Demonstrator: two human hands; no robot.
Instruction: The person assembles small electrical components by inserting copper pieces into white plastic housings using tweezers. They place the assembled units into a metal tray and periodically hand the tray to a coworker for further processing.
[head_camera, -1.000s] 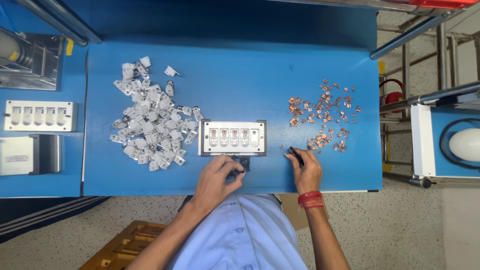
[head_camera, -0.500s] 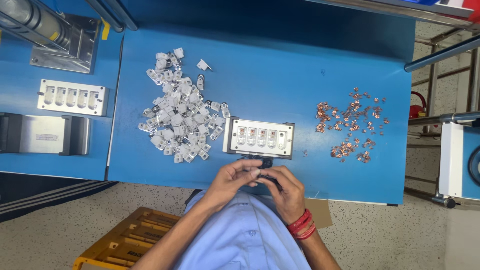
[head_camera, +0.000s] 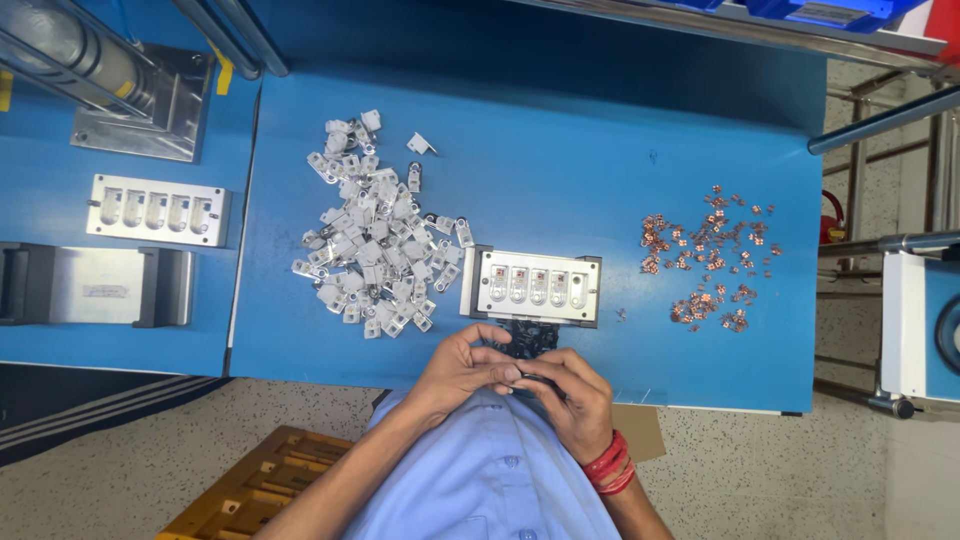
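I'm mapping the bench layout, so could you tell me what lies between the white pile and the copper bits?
In the head view, the metal jig with its row of slots lies between the white pile and the copper bits; bare blue tabletop flanks it.

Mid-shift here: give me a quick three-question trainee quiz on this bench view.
1. True or false: the white plastic parts lie to the right of the metal jig.
2. What colour are the small metal pieces scattered on the blue table?
3. Where do the left hand and right hand meet: A) over the white pile, B) at the table's near edge just below the jig, C) over the second jig?

Key: 1 false; 2 copper; 3 B.
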